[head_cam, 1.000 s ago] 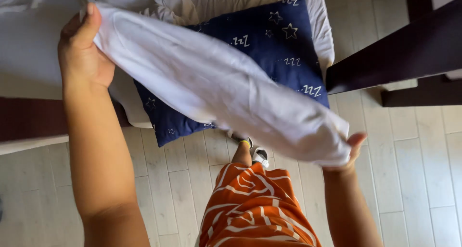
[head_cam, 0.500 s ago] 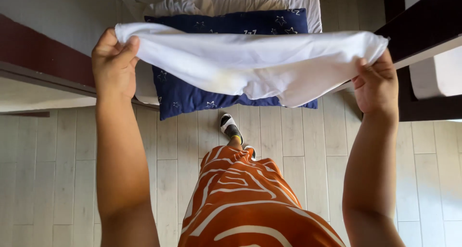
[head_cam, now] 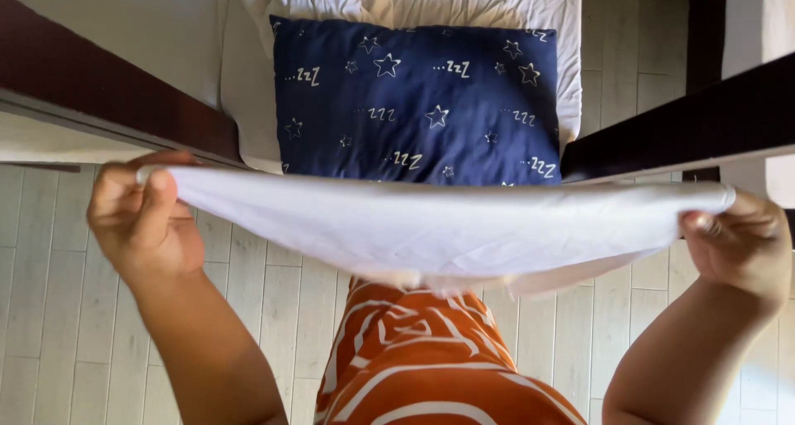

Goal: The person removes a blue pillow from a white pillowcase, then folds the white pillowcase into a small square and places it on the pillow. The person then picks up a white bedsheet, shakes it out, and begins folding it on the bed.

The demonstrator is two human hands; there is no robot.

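— What took up most of the view?

— The pale plank floor [head_cam: 50, 342] ran under everything, and a bed [head_cam: 124, 44] with a white sheet lay across the top, edged by a dark wooden rail [head_cam: 116, 102] on the left. Another dark rail [head_cam: 679, 127] crossed on the right.

— And on the bed?

— A dark blue pillow [head_cam: 414, 102] printed with small white stars lay flat on the sheet, between the two rails.

— Where was the cloth?

— The white cloth [head_cam: 431, 226] was stretched out flat in the air, below the pillow in the picture and above the person's orange-and-white striped clothing [head_cam: 431, 367]. Its middle sagged slightly.

— How was it held?

— The left hand [head_cam: 141, 218] was closed tight over the left corner, thumb on top. The right hand [head_cam: 737, 243] pinched the right corner, thumb pressed against the edge and fingers curled beneath. Both hands were well apart, keeping the cloth taut between them.
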